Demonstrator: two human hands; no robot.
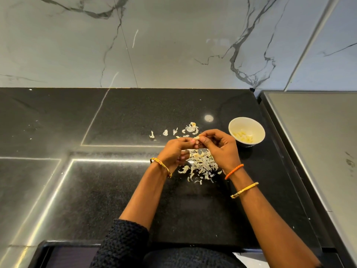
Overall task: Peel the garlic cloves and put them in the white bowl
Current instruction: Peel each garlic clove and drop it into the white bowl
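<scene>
Peeling is well underway, judging by the mess on the black counter point(193, 209). Both hands are raised just above it, meeting fingertip to fingertip around a single garlic clove point(196, 138). The left hand point(173, 151) has its fingers curled in, pinching the clove's near end, and the right hand point(218, 146) pinches the other end between thumb and forefinger, so the clove is held between the two of them, not resting on anything. Only a pale sliver of it shows between the fingertips, so whether it still wears its skin I cannot tell; my guess is that it is being stripped right now.

Just to the right of the hands, a little farther back, stands the white bowl point(258, 130), with several peeled cloves point(243, 136) lying in its bottom. That much of the job looks done. Below the hands, nearer the person, a thick heap of papery skins point(202, 165) is spread on the counter, and a thinner scatter of skin flakes point(190, 129) lies beyond the hands to the left of the bowl.

As for what is left: this clove has yet to reach the bowl. Whole unpeeled cloves I cannot pick out anywhere, though a few could be buried in the heap or tucked in the left palm, which is turned away. It seems close to the end, but that is only my reading.
</scene>
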